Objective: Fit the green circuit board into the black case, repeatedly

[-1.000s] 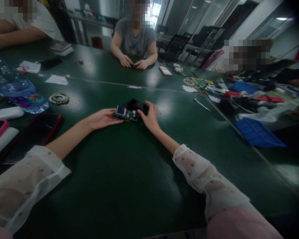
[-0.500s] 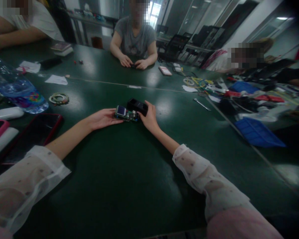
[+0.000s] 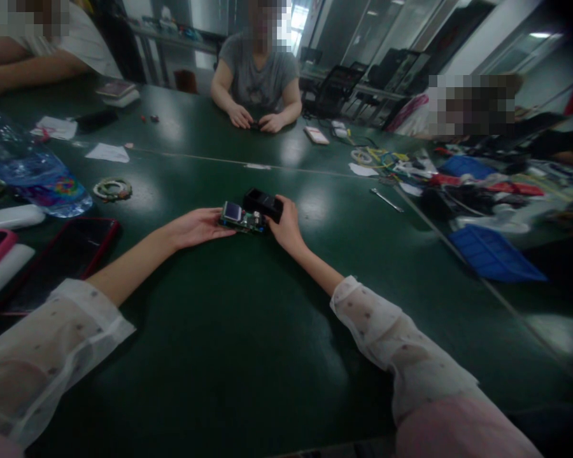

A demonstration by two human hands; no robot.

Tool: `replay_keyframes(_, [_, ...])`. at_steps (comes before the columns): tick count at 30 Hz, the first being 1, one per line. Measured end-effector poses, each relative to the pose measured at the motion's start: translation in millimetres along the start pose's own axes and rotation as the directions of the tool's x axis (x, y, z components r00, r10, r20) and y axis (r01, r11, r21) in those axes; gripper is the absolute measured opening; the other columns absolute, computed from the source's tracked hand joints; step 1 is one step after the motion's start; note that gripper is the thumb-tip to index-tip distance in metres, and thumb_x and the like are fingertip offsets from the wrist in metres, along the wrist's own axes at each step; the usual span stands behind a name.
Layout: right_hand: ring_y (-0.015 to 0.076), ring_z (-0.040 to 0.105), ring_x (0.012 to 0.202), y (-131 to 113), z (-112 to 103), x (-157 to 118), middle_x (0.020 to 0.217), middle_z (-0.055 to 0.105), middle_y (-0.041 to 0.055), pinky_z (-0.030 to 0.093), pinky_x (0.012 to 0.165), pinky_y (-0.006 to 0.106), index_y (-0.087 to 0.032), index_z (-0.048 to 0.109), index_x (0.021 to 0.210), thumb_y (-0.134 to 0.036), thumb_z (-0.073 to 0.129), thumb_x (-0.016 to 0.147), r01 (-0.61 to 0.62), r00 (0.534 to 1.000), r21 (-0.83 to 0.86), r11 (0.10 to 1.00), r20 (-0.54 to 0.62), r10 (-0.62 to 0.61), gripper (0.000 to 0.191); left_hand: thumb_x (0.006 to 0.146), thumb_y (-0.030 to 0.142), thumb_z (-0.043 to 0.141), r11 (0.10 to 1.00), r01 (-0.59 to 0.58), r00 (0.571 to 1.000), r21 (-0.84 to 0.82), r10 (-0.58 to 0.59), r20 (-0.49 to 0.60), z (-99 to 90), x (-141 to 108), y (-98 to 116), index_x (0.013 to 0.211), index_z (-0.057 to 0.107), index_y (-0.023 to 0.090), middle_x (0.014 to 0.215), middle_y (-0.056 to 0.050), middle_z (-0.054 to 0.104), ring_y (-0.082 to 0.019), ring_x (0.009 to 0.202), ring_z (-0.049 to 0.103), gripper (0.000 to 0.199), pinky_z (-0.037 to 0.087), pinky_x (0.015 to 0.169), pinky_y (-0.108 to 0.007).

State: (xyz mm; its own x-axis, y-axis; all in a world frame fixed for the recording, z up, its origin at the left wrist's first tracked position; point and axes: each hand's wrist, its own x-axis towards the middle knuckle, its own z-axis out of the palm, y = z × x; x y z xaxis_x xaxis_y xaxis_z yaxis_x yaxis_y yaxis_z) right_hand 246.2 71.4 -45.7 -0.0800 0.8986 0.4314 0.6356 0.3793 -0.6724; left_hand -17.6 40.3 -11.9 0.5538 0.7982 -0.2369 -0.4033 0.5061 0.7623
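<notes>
A green circuit board (image 3: pixel 244 222) with a small square screen (image 3: pixel 232 212) is held at its left end by my left hand (image 3: pixel 197 228), its fingers closed on the board's edge. Behind the board is a black plastic case (image 3: pixel 262 203) with a hollow in its upper side. My right hand (image 3: pixel 287 222) grips the right end of this case, thumb in front and fingers around the far side. The right thumb lies close to the board's right end; whether it touches the board I cannot tell. Both things are above the dark green table (image 3: pixel 229 331).
On my left are a water bottle (image 3: pixel 42 172), a phone (image 3: pixel 67 261), a white case (image 3: pixel 18 216) and a coiled bracelet (image 3: pixel 112 189). A wrench (image 3: pixel 386 200), a blue bin (image 3: pixel 496 253) and tangled cables (image 3: pixel 377 158) lie right. A person (image 3: pixel 258 76) sits opposite.
Hardly anything differs. Both hands keep their hold on the board and the case, and the right fingertips have shifted very slightly.
</notes>
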Motion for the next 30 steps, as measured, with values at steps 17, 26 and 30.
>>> replay_keyframes(17, [0.0362, 0.051, 0.131, 0.2, -0.7, 1.0, 0.133, 0.055, 0.0166, 0.045, 0.109, 0.062, -0.020, 0.049, 0.134, -0.014, 0.066, 0.080, 0.003, 1.000, 0.009, 1.000, 0.004, -0.003, 0.057, 0.096, 0.007, 0.049, 1.000, -0.005, 1.000, 0.004, 0.005, 0.000, -2.7, -0.3, -0.3, 0.138, 0.054, 0.007, 0.127, -0.018, 0.069, -0.028, 0.124, 0.065, 0.043, 0.043, 0.117, -0.043])
replay_keyframes(26, [0.0324, 0.055, 0.126, 2.0, -0.1, 0.7, 0.134, 0.055, 0.0175, 0.044, 0.112, 0.057, -0.020, 0.044, 0.137, -0.040, 0.063, 0.091, 0.011, 0.997, 0.086, 0.996, -0.080, -0.004, 0.055, 0.099, 0.014, 0.047, 0.997, 0.045, 0.998, -0.058, -0.048, -0.040, -2.4, 2.0, 0.8, 0.144, 0.048, 0.008, 0.125, -0.018, 0.070, -0.026, 0.123, 0.066, 0.046, 0.047, 0.114, -0.039])
replay_keyframes(30, [0.0308, 0.053, 0.129, -6.3, -6.6, -3.1, 0.137, 0.053, 0.0161, 0.044, 0.113, 0.055, -0.023, 0.040, 0.141, -0.058, 0.055, 0.095, 0.067, 0.988, 0.105, 0.992, -0.146, -0.052, 0.060, 0.101, 0.021, 0.046, 0.992, 0.079, 0.994, -0.096, -0.085, -0.068, -4.2, 3.5, 0.9, 0.142, 0.049, 0.009, 0.124, -0.019, 0.070, -0.027, 0.123, 0.066, 0.043, 0.048, 0.112, -0.040])
